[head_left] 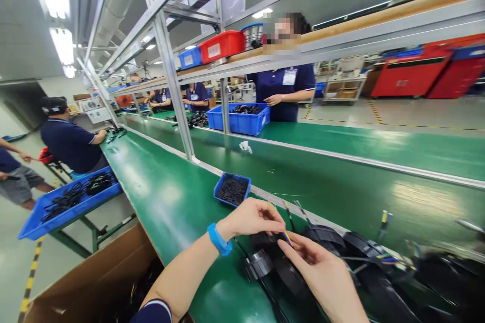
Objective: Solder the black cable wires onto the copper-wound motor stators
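Thin yellow and blue wires (287, 237) show between the fingertips of my two hands. My right hand (318, 262) pinches them between thumb and fingers, palm turned up. From the left reaches my left hand (257, 216), a blue band on its wrist; its thumb and fingertips are pressed together at the wire ends. Whatever small thing it pinches is hidden. Below the hands lies a black cable with a round ribbed black connector (258, 264). Just beyond my left hand stands a small blue tray (248, 186) full of short black pieces.
Black cable coils (364, 252) with bare coloured wire ends crowd the right of the green bench (159, 181). An open cardboard box (94, 282) stands at lower left, near a blue bin (32, 227) of cables. A metal post (176, 81) rises ahead; co-workers are beyond.
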A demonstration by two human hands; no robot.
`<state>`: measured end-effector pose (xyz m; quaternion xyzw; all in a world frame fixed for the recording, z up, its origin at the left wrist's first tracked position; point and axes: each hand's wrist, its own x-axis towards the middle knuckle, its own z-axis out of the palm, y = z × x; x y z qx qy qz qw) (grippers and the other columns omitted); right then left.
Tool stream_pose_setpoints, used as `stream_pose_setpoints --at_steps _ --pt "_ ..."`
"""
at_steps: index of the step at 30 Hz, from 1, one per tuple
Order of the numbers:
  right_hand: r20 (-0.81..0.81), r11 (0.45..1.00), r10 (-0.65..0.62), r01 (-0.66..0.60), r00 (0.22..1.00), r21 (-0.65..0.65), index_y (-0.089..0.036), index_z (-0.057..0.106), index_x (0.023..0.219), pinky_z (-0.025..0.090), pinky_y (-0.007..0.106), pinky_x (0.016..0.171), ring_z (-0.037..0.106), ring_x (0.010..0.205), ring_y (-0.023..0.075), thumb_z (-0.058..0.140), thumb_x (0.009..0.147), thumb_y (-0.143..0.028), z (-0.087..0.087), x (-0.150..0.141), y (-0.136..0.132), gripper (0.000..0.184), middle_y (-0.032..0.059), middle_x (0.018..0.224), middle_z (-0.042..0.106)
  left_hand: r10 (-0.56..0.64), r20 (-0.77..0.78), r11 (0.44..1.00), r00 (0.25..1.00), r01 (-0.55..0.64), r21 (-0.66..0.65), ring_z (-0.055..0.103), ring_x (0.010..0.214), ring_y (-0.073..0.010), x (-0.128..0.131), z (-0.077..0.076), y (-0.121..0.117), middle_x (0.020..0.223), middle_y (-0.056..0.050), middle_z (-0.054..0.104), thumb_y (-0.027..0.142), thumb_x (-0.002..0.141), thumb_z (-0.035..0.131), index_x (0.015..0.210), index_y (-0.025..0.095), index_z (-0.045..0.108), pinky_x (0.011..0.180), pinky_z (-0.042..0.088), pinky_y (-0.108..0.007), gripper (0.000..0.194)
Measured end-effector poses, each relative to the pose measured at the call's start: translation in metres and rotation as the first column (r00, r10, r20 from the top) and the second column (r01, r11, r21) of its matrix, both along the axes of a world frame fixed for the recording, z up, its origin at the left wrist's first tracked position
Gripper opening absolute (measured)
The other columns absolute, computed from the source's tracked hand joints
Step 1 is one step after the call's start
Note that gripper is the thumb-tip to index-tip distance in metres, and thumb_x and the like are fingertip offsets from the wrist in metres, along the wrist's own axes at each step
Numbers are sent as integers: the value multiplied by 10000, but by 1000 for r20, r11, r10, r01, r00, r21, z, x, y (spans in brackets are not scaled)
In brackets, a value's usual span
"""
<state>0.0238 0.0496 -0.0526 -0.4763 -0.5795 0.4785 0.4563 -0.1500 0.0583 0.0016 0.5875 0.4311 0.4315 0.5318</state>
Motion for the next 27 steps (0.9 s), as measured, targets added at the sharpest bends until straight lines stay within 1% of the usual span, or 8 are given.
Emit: stream_pose_setpoints --at_steps 3,6,13,20,22,24,25,27 --pt "156 1000 -21 23 988 -12 -198 789 823 555 300 603 707 693 266 758 495 -571 -6 3 5 498 85 783 760 15 12 999 1000 -14 -33 586 591 -128 -5 -2 3 688 -26 636 529 458 883 748 115 661 650 506 -310 552" --pt "266 999 -27 35 964 -26 -229 789 756 549 307 623 719 765 285 701 504 -609 -3 6 4 465 68 835 770 14 41 999 999 -12 -50 596 608 -130 -6 -3 3 695 -16 630 473 431 908 780 110 652 715 515 -344 565" --pt "264 998 -14 28 964 -51 -242 787 738 534 323 693 708 832 295 641 523 -634 10 3 -5 470 50 839 770 -158 17 986 987 158 -42 643 748 -135 -2 0 -4 800 -27 651 452 555 886 1023 120 654 822 506 -335 618" --pt "309 1000 -20 21 951 0 -206 769 730 531 335 622 681 667 265 615 547 -654 11 3 -5 509 68 742 749 -151 -89 984 985 158 79 643 781 -145 -2 -7 0 853 -63 672 394 680 835 1074 114 667 769 506 -284 512" --pt "342 998 -55 39 938 54 -192 761 763 543 342 637 677 650 257 596 579 -663 8 3 -4 532 74 734 742 -65 -129 978 990 89 186 641 803 -150 -9 -8 6 898 -74 683 350 724 808 1088 115 665 780 514 -285 457" --pt "387 993 -82 40 919 115 -177 754 829 555 342 649 682 655 250 576 620 -664 6 4 -4 559 76 742 736 167 -212 942 963 -93 322 636 826 -153 -22 -9 15 941 -76 688 323 791 748 1081 127 664 783 519 -282 360" --pt "420 989 -84 24 904 145 -168 748 873 557 340 641 682 645 243 558 648 -666 5 6 -4 579 76 746 732 319 -278 900 906 -197 390 633 839 -155 -30 -10 20 954 -72 688 310 830 706 1066 138 667 794 519 -285 294" --pt "514 972 -110 -15 851 234 -156 734 949 545 344 573 668 595 231 497 716 -677 6 10 -5 619 81 770 724 569 -449 797 689 -326 509 625 890 -169 -46 -14 30 973 -67 687 274 894 619 1024 156 676 851 514 -311 185"
